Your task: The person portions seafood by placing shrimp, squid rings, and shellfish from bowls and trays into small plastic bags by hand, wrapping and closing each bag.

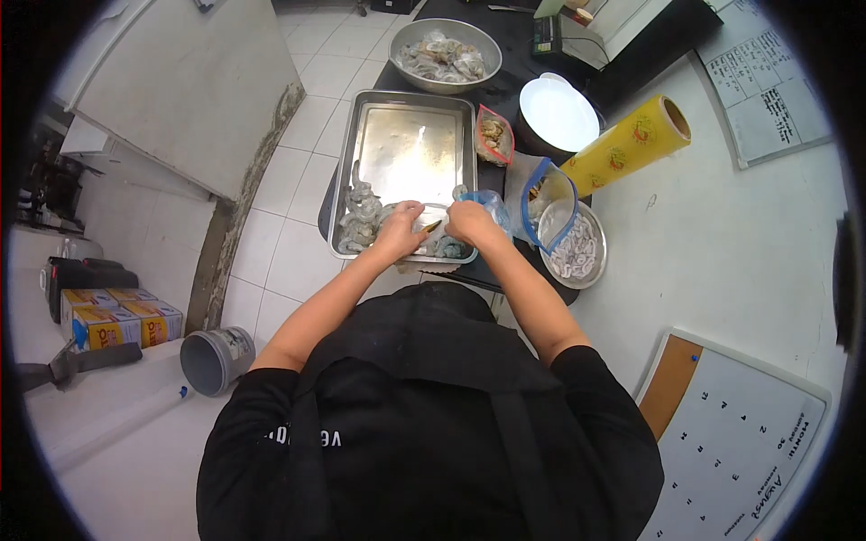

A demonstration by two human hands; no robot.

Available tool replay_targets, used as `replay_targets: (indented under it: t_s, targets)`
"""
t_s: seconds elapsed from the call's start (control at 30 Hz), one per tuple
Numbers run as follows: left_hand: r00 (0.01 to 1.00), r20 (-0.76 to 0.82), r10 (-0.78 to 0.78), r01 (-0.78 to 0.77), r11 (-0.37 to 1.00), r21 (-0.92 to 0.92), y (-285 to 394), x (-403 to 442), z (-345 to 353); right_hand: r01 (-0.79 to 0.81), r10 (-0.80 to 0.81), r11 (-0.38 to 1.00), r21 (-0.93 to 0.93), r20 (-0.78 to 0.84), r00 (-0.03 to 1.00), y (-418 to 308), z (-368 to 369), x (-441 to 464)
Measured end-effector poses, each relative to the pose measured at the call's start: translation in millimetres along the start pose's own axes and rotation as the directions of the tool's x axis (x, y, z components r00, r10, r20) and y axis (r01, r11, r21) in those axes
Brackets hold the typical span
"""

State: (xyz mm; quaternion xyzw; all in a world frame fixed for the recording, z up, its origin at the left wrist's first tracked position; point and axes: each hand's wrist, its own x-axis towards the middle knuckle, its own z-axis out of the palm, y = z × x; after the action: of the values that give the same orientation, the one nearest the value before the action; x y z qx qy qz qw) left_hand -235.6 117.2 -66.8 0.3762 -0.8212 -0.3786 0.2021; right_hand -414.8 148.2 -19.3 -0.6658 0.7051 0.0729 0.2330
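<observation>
Over the near end of a metal tray, my two hands work close together. My left hand is closed, with a small yellow-and-dark object at its fingertips. My right hand is closed as well, and its fingers hide what they grip. Between the hands stretches a thin pale item, too small to name. Grey raw shrimp lie in the tray left of my left hand, and more shrimp rest below my right hand. A bluish clear plastic bag sits right beside my right hand.
Beyond the tray stands a metal bowl of shrimp. To the right are a red-edged bag, a blue-edged zip bag, a bowl of peeled shrimp, a white-lidded pot, a yellow wrap roll and a scale.
</observation>
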Motion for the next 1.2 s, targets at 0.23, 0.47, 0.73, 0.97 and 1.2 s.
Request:
replay_targets:
  t_s: [0.23,0.47,0.73,0.97,1.2]
  targets:
    - [0.998,0.066,-0.003,0.000,0.999,0.047,-26.8,-14.9,21.3,-0.060,0.034,0.893,0.445,0.066,0.997,-6.1,3.1,-1.2]
    - [0.996,0.027,-0.080,0.083,0.990,-0.112,-21.2,-19.9,22.5,-0.351,0.042,0.128,0.928,0.348,0.936,-22.0,24.2,10.7]
    - [0.999,-0.005,-0.047,0.046,0.991,-0.122,-32.4,-18.0,28.7,-0.285,0.083,0.012,0.958,0.283,0.955,-27.2,31.1,-0.7]
    - [0.994,-0.107,0.019,-0.023,0.999,-0.032,-27.0,-17.5,21.7,-0.002,-0.091,0.640,0.768,0.078,0.993,23.0,-64.3,3.7]
    - [0.978,-0.076,-0.192,0.178,0.971,-0.158,-8.6,-20.6,20.7,-0.113,0.150,0.984,0.136,-0.308,0.940,136.3,-82.8,161.9]
